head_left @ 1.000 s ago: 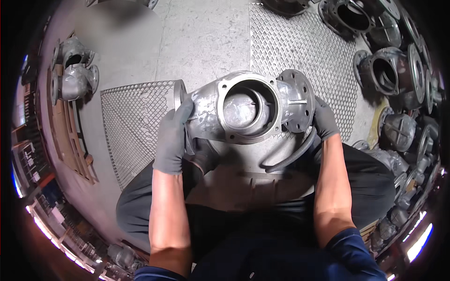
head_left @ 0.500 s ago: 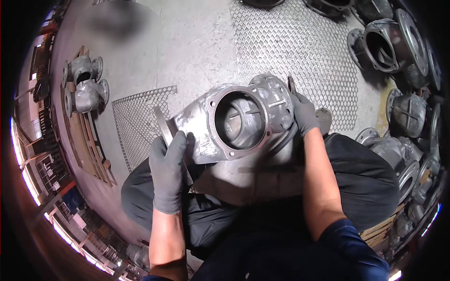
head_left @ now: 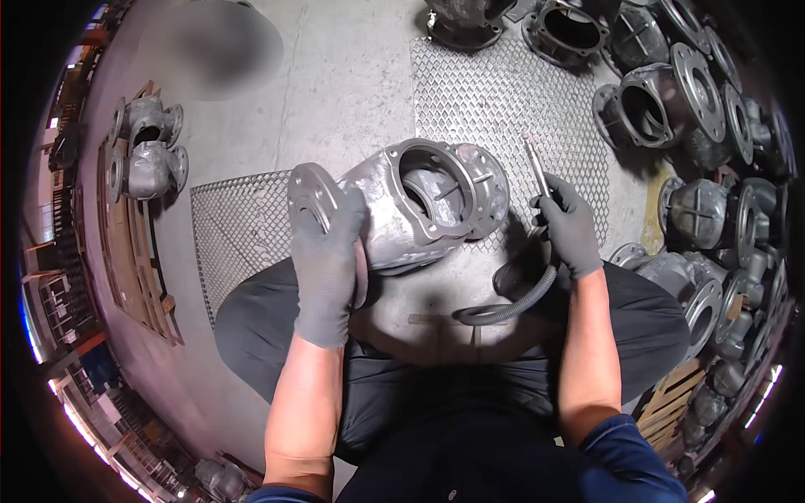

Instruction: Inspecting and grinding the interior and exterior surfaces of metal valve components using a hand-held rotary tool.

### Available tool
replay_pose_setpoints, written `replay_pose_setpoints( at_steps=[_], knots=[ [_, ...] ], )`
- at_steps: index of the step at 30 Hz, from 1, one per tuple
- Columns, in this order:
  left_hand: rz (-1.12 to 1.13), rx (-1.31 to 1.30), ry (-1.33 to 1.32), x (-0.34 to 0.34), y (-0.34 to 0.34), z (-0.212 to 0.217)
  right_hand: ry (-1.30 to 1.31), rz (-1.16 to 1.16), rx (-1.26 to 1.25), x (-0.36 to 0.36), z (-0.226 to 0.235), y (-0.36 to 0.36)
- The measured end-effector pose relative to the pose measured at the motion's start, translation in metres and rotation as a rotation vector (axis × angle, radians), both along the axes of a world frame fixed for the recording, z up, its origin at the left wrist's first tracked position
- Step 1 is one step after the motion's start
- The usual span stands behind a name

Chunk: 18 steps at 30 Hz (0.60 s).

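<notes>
A grey corrugated hose is seen curving below the gloved right hand, in whose closed fingers a slim metal tool is gripped, tip pointed away. Apart from it, the gloved left hand is clasped on the left flange of a flanged valve-body casting, which is set at the near-left corner of the larger mesh sheet. Similar castings are crowded along that sheet's right edge.

I see a person's left hand and right hand in snug grey gloves, bare forearms, short navy sleeves, loose black trousers and a tiny pale mark on the dark shirt.
</notes>
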State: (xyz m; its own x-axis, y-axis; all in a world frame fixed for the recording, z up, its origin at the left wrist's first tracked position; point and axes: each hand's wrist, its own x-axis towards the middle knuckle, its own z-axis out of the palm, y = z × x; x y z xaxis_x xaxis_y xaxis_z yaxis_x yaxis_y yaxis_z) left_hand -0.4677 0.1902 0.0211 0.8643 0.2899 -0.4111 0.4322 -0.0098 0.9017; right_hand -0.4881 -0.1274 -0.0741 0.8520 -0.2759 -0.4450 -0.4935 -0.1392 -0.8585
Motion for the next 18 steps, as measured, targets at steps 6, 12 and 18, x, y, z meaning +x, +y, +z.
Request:
replay_pose_setpoints(
  at_steps=[6, 12, 18],
  knots=[
    [-0.052, 0.14, -0.1, 0.0, -0.013, -0.003, 0.037, 0.508, -0.231, 0.014, 0.072, 0.004],
    [-0.105, 0.082, -0.058, 0.008, -0.018, 0.004, -0.009, 1.048, -0.489, 0.058, 0.076, 0.046],
    [-0.136, 0.376, -0.054, 0.004, -0.022, 0.007, 0.204, 1.264, -0.697, 0.106, 0.053, 0.087]
  ],
)
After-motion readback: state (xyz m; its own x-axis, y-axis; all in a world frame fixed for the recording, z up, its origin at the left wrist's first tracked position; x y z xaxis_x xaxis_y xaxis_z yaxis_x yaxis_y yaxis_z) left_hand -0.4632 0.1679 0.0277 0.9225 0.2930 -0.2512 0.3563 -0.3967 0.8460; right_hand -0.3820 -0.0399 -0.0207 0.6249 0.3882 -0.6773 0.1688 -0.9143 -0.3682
